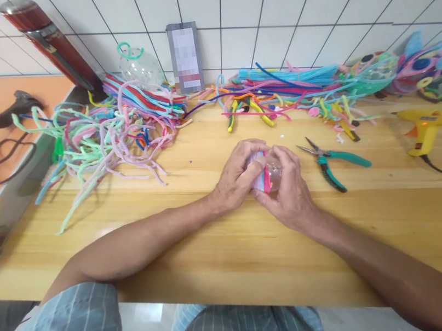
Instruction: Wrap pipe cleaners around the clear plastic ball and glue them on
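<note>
Between my two hands is a clear plastic bottle piece (275,175) with pink, blue and lilac pipe cleaners (261,180) wrapped round one end. My left hand (239,176) is closed over the wrapped end, its thumb lying across the coloured bands. Curled round the clear end, my right hand (291,188) grips it from the other side. Both hands hold it low over the wooden table (201,257), and the fingers hide part of it. Just right of my right hand lie teal-handled needle-nose pliers (326,163) with their jaws apart.
Loose pipe cleaners (97,145) spread over the left side. Along the tiled wall lie bundled blue pipe cleaners (286,77), yellow-handled tools (261,112) and a propped phone (186,57). A yellow glue gun (427,126) with a cord sits at right; a red-brown thermos (51,47) stands back left.
</note>
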Demonstrator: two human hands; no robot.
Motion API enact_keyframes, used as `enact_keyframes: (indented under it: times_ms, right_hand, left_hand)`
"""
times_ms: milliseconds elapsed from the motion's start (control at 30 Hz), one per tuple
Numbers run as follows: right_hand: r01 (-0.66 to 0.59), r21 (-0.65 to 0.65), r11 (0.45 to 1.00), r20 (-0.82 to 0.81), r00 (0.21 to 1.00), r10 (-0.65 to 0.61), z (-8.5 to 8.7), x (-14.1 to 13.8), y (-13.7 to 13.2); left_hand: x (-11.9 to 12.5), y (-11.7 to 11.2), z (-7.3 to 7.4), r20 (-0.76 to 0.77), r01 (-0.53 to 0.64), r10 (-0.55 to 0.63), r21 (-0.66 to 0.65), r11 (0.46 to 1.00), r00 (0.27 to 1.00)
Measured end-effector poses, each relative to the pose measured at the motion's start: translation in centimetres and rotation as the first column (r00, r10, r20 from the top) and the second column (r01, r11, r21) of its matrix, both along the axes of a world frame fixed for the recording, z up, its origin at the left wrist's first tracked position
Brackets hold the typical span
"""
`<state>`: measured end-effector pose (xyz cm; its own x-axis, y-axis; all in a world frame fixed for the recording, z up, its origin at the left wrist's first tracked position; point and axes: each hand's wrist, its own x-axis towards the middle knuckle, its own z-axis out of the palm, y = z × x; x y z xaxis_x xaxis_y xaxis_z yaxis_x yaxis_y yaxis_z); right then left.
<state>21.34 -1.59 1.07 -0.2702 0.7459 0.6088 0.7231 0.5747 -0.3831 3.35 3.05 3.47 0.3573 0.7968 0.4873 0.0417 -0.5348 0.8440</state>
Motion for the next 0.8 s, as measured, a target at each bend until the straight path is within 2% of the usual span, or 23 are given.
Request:
enact_keyframes:
  times_ms: [233,500,800]
  right_hand:
    - [0.009,0.001,1.0,-0.001,1.0,-0.009,-0.08,-0.14,-0.03]
    - [-0.01,0.004,1.0,-0.006,1.0,0.01,0.12,-0.03,0.04]
    - [-0.002,0.003,1.0,-0.005,1.0,0.002,-0.01,-0.11,0.04]
  left_hand:
    - [0.53,0.19,-0.34,-0.045,-0.067,0.068,0.031,0.997,0.997]
    - [-0.26,0.21,-0.32,-0.022,0.017,-0.016,0.045,0.999,1.0]
    - [0.04,0.4,-0.56,-0.04,-0.018,0.02,0.067,0.998,0.999]
